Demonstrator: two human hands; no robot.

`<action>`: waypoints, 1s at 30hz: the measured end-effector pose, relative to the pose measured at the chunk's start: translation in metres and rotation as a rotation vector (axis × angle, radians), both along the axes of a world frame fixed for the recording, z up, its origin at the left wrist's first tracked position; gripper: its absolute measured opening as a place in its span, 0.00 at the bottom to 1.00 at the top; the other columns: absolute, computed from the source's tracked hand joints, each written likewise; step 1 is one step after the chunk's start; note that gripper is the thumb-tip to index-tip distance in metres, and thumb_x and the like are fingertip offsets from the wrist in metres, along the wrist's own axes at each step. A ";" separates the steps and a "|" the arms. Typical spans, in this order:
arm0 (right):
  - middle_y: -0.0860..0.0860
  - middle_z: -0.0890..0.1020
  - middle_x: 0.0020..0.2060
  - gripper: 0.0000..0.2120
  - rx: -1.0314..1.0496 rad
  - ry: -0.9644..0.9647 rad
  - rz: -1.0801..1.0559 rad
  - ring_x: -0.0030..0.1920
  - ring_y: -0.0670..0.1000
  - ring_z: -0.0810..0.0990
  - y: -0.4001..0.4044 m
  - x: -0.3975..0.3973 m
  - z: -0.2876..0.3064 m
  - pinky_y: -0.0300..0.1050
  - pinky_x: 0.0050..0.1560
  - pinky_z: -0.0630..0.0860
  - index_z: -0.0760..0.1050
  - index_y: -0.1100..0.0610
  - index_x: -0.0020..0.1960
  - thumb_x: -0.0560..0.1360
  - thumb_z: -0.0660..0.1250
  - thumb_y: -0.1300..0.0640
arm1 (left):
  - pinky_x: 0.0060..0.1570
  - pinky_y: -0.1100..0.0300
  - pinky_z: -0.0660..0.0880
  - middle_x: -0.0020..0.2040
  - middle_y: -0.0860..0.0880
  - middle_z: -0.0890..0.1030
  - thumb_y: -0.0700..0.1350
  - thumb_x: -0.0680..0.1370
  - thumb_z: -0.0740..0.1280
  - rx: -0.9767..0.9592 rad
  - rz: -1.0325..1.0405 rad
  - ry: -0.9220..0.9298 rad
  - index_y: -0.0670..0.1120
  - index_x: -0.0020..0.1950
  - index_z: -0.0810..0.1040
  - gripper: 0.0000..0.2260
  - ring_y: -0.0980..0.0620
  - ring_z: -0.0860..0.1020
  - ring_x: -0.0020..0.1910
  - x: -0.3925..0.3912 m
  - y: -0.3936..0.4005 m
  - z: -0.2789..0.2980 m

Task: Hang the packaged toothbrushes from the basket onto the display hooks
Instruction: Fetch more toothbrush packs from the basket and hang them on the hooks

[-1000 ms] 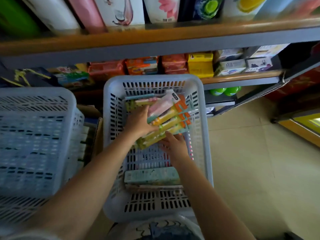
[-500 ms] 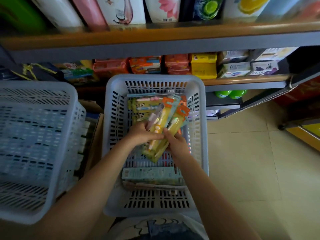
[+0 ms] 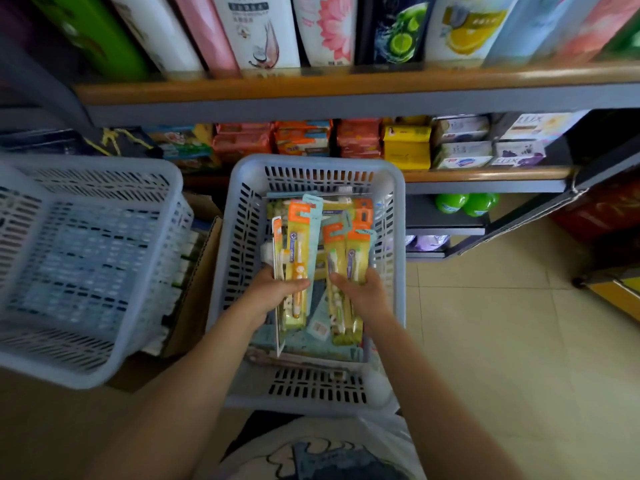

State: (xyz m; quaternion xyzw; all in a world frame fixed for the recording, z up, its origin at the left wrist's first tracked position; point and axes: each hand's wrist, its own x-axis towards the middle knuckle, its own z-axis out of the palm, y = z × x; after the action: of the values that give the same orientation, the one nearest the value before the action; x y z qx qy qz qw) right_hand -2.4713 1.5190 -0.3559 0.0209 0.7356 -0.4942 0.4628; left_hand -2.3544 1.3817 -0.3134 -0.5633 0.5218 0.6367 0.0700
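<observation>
Now both hands are over the basket (image 3: 239,216): the left hand (image 3: 277,292) grasps one bunch of toothbrush packs (image 3: 297,258), the right hand (image 3: 362,292) clutches another bunch (image 3: 346,258) just beside it.

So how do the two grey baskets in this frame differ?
The middle basket stands upright with its opening facing up, and toothbrush packs lie in it; the left basket is tipped so its slotted wall faces the camera, and no goods show in it. Both hands, left hand and right hand, work over the middle basket, each gripping packs; neither touches the left basket. Both baskets are the same pale grey slotted plastic.
</observation>
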 end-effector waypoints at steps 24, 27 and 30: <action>0.52 0.87 0.48 0.05 -0.348 0.321 0.180 0.50 0.55 0.86 -0.020 0.068 0.177 0.52 0.52 0.81 0.83 0.52 0.53 0.79 0.70 0.53 | 0.54 0.53 0.78 0.49 0.51 0.87 0.34 0.73 0.75 -0.063 -0.046 0.437 0.50 0.56 0.82 0.16 0.49 0.84 0.53 0.091 -0.024 0.109; 0.51 0.88 0.48 0.07 -0.443 0.372 0.294 0.48 0.53 0.87 -0.061 0.129 0.212 0.46 0.47 0.82 0.83 0.57 0.54 0.80 0.70 0.55 | 0.52 0.51 0.80 0.49 0.49 0.88 0.33 0.73 0.74 -0.059 -0.009 0.556 0.49 0.53 0.83 0.14 0.49 0.86 0.49 0.158 -0.048 0.143; 0.50 0.87 0.50 0.10 -0.500 0.409 0.380 0.49 0.51 0.87 -0.113 0.213 0.242 0.43 0.46 0.82 0.82 0.58 0.57 0.80 0.69 0.54 | 0.56 0.47 0.80 0.50 0.50 0.87 0.42 0.71 0.76 -0.103 0.066 0.651 0.51 0.55 0.84 0.13 0.48 0.86 0.50 0.240 -0.078 0.177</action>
State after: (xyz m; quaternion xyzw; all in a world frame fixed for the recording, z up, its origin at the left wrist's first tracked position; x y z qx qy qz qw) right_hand -2.2579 1.4059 -0.1134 -0.3290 0.6601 -0.5577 0.3807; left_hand -2.1141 1.3036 -0.1361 -0.3498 0.5296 0.7581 -0.1497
